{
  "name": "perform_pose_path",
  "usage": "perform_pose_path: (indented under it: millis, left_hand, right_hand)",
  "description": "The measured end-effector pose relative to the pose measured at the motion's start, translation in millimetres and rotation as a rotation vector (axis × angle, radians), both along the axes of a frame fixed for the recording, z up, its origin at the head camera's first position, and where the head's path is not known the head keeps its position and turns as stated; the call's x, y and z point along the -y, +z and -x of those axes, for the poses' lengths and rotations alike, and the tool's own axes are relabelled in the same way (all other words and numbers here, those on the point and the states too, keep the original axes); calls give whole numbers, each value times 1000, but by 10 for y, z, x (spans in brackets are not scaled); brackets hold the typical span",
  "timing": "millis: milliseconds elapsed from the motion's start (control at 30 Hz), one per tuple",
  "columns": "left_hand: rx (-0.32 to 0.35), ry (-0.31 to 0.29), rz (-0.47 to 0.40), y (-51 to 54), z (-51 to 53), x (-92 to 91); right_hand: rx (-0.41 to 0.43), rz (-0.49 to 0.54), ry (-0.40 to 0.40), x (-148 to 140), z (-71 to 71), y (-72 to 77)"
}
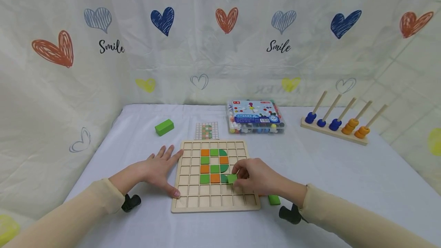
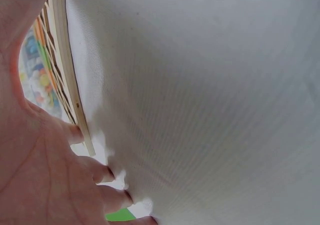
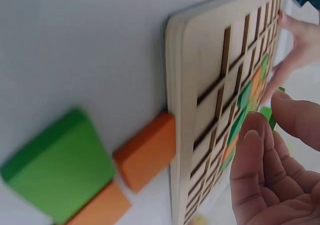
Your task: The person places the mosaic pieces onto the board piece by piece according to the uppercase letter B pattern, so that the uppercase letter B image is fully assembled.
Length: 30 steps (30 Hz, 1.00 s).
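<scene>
A square wooden grid board (image 1: pixel 206 201) lies on the white cloth. Orange and green square tiles, with dark green round-cornered ones (image 1: pixel 223 152), fill several of its middle cells. My right hand (image 1: pixel 254 176) pinches a light green square tile (image 1: pixel 232 178) between thumb and fingers, over the board just right of the lowest tile row. In the right wrist view that tile shows only as a thin green edge. With fingers spread, my left hand (image 1: pixel 160 169) rests at the board's left edge, thumb and index finger touching it.
Beyond the board lies a pattern card (image 1: pixel 206 130), with a green block (image 1: pixel 164 127) to its left. A clear box of coloured pieces (image 1: pixel 256 117) and a peg stand with beads (image 1: pixel 334 131) stand farther right. Loose green (image 3: pixel 60 167) and orange tiles (image 3: pixel 146 152) lie by the board's right side.
</scene>
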<state>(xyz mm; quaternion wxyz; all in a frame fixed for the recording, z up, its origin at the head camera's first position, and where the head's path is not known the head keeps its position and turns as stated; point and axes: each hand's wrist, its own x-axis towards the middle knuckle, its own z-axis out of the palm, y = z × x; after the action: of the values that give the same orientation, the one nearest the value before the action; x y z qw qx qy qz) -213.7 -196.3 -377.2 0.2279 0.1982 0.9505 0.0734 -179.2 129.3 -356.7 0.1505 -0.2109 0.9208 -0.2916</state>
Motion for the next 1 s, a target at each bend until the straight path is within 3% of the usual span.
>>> perform_pose_path:
  millis: [200, 533, 1000]
  left_hand:
    - [1, 0, 2, 31, -5, -6]
    - [8, -4, -1, 16, -2, 5]
    - [-7, -10, 2, 43, -28, -4]
  right_hand:
    - [-22, -36, -68, -265, 130, 40]
    - [-16, -135, -130, -739, 351, -89]
    - [-5, -178, -131, -758, 318, -91]
